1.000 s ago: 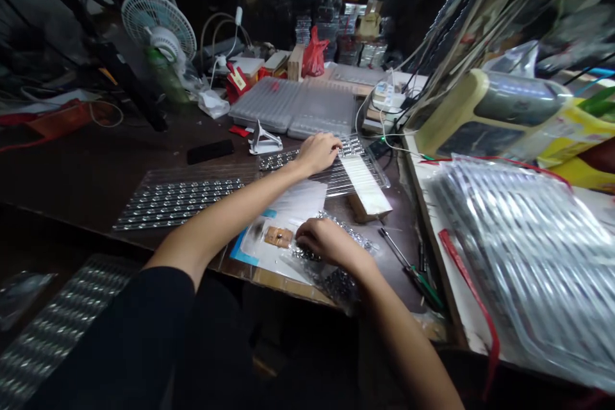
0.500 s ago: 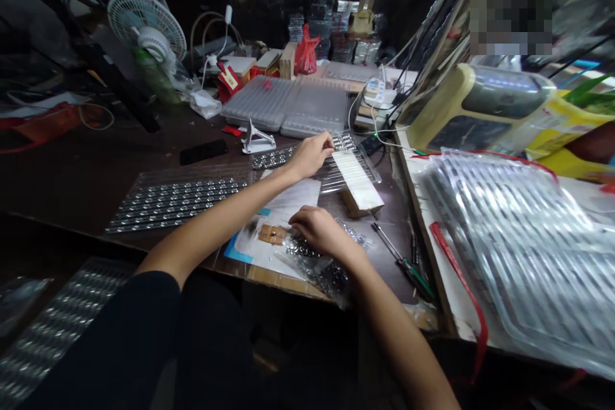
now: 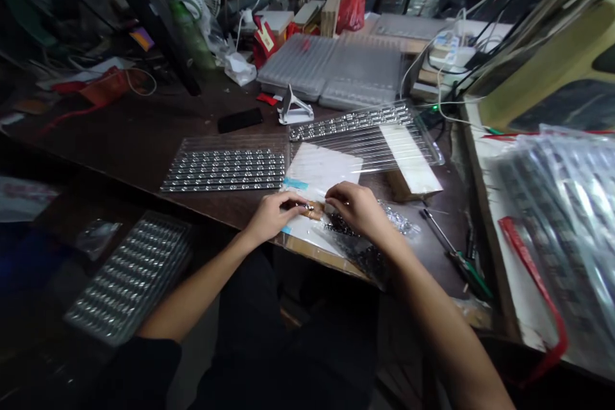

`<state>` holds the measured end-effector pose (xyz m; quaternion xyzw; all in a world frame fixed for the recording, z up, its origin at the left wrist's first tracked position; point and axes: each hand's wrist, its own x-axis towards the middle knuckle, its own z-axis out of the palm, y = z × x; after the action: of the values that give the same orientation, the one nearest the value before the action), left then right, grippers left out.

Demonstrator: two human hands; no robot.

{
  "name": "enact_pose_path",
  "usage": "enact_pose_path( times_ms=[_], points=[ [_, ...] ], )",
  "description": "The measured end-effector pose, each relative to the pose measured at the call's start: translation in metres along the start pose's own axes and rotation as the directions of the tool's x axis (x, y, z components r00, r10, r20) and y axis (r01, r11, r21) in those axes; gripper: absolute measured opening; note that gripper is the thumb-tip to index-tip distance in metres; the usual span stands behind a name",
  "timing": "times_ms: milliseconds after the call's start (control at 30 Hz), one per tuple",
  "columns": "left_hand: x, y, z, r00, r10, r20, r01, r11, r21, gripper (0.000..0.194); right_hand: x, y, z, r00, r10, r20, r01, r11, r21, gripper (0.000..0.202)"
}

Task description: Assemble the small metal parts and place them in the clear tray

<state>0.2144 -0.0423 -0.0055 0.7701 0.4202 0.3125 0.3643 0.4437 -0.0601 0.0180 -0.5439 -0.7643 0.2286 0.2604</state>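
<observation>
My left hand [image 3: 273,214] is closed in a pinch at the left end of a small brown block [image 3: 314,210], with a small shiny metal part at its fingertips. Across from it, my right hand [image 3: 358,208] has its fingers pressed together at the block's right side; what they hold is too small to make out. The block rests on a white board [image 3: 327,163] with blue tape. Beneath my right hand lies a clear plastic bag [image 3: 369,256] of small dark metal pieces. Behind is a clear ribbed tray [image 3: 346,150] partly filled with shiny metal parts.
A filled tray [image 3: 225,170] lies left, with a phone [image 3: 240,120] and white stand [image 3: 294,107] behind. A white-topped block [image 3: 410,160] weighs on the ribbed tray. To the right are a green-handled screwdriver [image 3: 473,275] and stacked trays [image 3: 567,218]. More trays [image 3: 129,275] sit low left.
My left hand has come back from the ribbed tray to the brown block. My right hand has moved from over the bag to the block's right side. The view has shifted downward and left.
</observation>
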Motion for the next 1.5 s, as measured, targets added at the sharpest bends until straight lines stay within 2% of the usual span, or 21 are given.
enact_pose_path(
  times_ms=[133,300,567,733,800,867,967,1067,1200,1333,1500],
  points=[
    [0.004,0.000,0.004,0.999,0.051,-0.011,-0.050,0.996,0.067,0.013,0.001,-0.001,0.004,0.999,0.041,0.000,-0.041,0.999,0.026,0.022],
    [0.004,0.001,0.007,0.991,0.131,0.003,-0.129,0.971,0.201,0.011,0.001,-0.005,0.008,0.997,0.066,-0.028,-0.067,0.997,-0.029,0.023],
    [0.001,0.001,0.009,0.989,0.145,0.021,-0.146,0.959,0.243,0.013,0.002,-0.007,0.021,0.997,0.044,0.062,-0.037,0.992,-0.120,0.019],
    [-0.004,-0.002,0.007,0.973,0.122,-0.196,-0.078,0.973,0.217,0.011,0.003,-0.011,0.023,0.993,-0.041,0.107,0.045,0.998,-0.042,0.020],
    [-0.008,-0.005,0.006,0.982,0.103,-0.161,-0.052,0.955,0.292,0.010,0.003,-0.015,0.024,0.984,-0.085,0.155,0.094,0.994,-0.049,0.020],
    [-0.012,-0.007,0.004,0.991,0.103,-0.084,-0.067,0.933,0.355,0.013,0.003,-0.019,0.025,0.974,-0.114,0.195,0.143,0.979,-0.144,0.020],
    [-0.015,-0.010,0.003,0.992,0.113,-0.055,-0.087,0.930,0.357,0.018,0.002,-0.025,0.026,0.965,-0.129,0.229,0.190,0.945,-0.266,0.022],
    [-0.013,-0.006,0.004,0.990,0.085,-0.117,-0.042,0.944,0.327,0.014,0.001,-0.024,0.018,0.965,-0.096,0.243,0.156,0.958,-0.239,0.023],
    [-0.003,0.009,0.014,0.976,0.099,-0.196,-0.050,0.969,0.241,0.008,-0.002,-0.015,-0.002,0.972,0.064,0.227,-0.001,0.964,-0.267,0.016],
    [0.005,0.019,0.028,0.979,0.132,-0.157,-0.098,0.974,0.206,0.006,-0.005,-0.009,-0.010,0.953,0.130,0.273,-0.042,0.951,-0.308,0.010],
    [0.007,0.015,0.035,0.983,0.129,-0.128,-0.100,0.973,0.207,0.005,-0.007,-0.012,-0.003,0.954,0.125,0.272,-0.029,0.943,-0.332,0.011]
  ],
)
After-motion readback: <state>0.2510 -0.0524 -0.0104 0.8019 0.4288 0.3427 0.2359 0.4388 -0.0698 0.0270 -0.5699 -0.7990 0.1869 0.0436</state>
